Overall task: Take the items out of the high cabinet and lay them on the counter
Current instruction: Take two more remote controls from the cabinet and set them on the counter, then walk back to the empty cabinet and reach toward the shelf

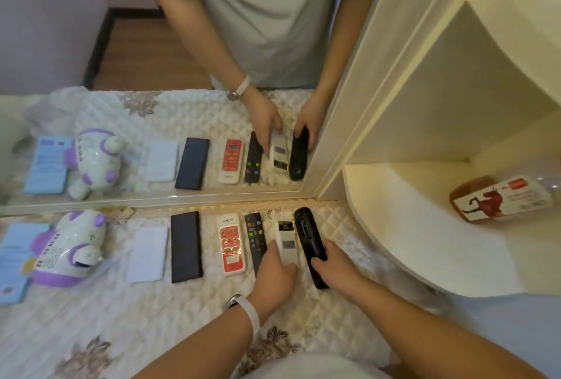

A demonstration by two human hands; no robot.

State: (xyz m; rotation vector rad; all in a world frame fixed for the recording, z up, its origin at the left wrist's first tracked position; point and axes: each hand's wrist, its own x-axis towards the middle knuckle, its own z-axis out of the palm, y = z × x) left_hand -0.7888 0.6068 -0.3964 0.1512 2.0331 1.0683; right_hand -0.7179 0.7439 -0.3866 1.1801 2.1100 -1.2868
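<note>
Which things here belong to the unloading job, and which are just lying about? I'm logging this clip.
Job: black remote in right hand; white remote under left hand; red-faced remote; dark remote; counter.
Lying about: mirror; bottle on shelf.

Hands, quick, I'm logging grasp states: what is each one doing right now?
Left hand: fingers resting on the white remote, not clearly gripping it.
Right hand: fingers closed around the black remote on the counter.

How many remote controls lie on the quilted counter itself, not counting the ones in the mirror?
4, side by side: the red-faced remote, the slim black remote next to it, the white remote under the left hand, and the black remote in the right hand.
</note>
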